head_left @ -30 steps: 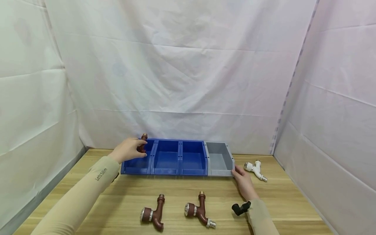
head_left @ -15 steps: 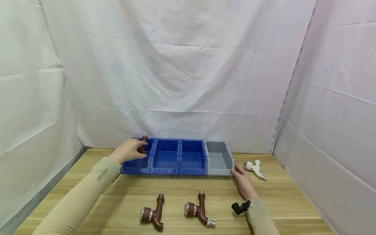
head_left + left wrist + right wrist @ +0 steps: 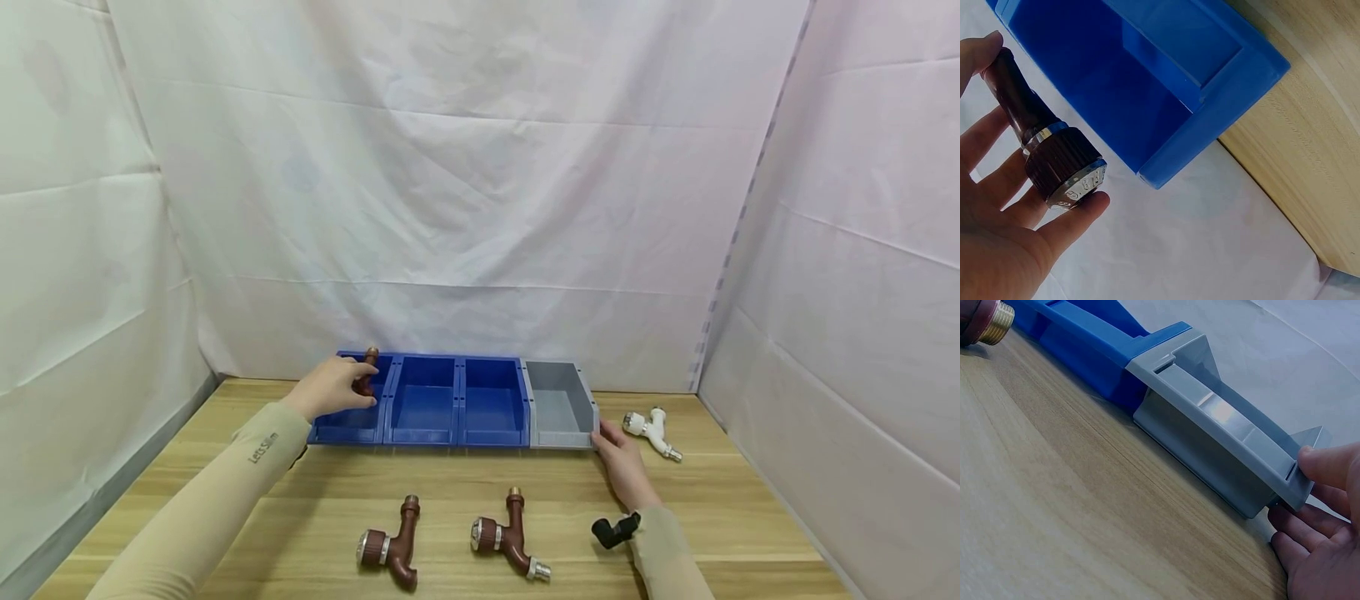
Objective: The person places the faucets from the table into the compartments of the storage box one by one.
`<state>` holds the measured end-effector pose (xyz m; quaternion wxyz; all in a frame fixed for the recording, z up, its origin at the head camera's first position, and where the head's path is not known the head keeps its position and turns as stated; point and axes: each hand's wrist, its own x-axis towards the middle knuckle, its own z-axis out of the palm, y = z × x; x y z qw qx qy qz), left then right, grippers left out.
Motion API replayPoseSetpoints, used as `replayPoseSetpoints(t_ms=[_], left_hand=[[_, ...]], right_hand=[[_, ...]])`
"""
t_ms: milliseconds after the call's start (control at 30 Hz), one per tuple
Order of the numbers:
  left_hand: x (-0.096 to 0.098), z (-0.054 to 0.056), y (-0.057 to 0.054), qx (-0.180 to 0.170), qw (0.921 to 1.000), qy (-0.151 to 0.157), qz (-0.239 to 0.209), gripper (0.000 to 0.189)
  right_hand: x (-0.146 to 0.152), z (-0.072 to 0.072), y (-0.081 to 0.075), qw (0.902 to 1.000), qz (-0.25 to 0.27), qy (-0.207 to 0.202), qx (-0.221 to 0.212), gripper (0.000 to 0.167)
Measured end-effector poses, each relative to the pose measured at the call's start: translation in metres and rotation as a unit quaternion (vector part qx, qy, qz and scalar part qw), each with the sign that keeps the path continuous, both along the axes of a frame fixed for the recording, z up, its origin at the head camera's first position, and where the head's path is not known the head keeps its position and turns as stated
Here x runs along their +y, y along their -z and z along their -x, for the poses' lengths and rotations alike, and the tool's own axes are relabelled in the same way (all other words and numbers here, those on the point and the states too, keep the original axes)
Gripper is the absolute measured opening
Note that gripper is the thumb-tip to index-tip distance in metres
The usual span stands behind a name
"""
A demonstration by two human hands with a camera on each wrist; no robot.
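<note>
My left hand holds a dark brown faucet over the leftmost blue bin. In the left wrist view the thumb is at the narrow end of the faucet, and a fingertip touches its silver-faced knob. The threaded end points up in the head view; the palm side is partly hidden there. At the other end of the row, my right hand grips the front corner of the grey bin, thumb on the rim and fingers underneath.
Two more blue bins stand between the outer ones. Two brown faucets, one plain-spouted and one silver-tipped, lie in front. A white faucet lies at right. White cloth hangs close behind the bins.
The brown faucet in my left hand has sunk slightly toward the leftmost bin. My right hand keeps its grip on the grey bin, and the other faucets stay put.
</note>
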<state>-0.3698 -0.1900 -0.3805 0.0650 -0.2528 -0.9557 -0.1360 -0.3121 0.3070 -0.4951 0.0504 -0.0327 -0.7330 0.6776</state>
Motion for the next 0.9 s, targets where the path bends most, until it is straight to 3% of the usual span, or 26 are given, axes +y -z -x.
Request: replayPoseSetpoints(t_ms=[900], left_hand=[[0.0005,0.0002,0.0051,-0.008,1.0,-0.004,0.002,0.056]], right_hand=[[0.0013,-0.0002,-0.0012,0.9999,-0.008,-0.008,0.001,0.054]])
